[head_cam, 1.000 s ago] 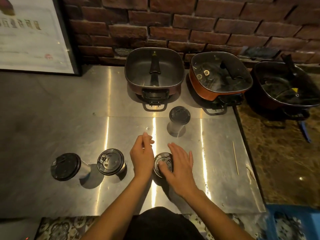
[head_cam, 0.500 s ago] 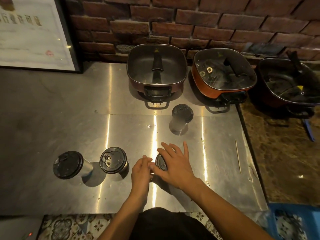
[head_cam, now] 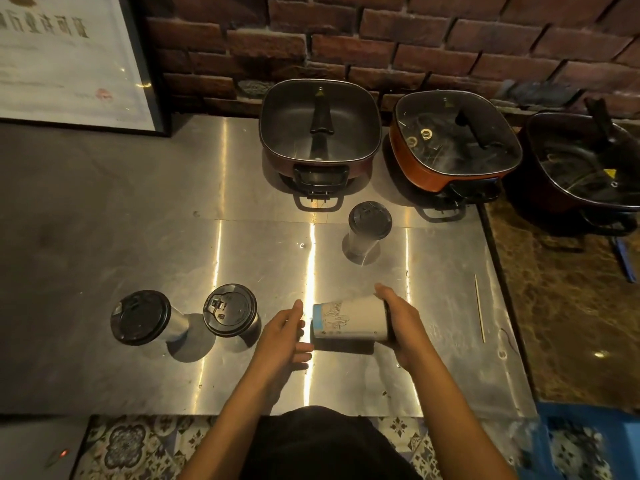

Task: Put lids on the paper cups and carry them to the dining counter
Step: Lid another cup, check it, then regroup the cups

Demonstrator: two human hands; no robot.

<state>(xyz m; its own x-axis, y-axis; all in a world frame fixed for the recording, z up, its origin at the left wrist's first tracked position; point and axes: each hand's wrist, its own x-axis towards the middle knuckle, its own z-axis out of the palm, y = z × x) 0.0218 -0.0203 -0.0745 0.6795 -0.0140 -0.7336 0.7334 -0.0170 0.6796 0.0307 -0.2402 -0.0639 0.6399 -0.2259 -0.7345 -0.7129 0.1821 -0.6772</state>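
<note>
white printed paper cup (head_cam: 349, 320) tipped sideways over steel surface (head_cam: 138, 237), lid end wrapped in right hand (head_cam: 403, 327) fingers; left hand (head_cam: 284, 336) fingers spread loose, just beside cup base

Steel counter (head_cam: 104, 237) bears three lidded cups (head_cam: 369, 225), two pots (head_cam: 320, 133) and a skewer (head_cam: 479, 306)

single head-worn wide view, looking steeply down and forward over the steel worktop (head_cam: 104, 237), brick wall (head_cam: 415, 46) beyond, close in.
</note>
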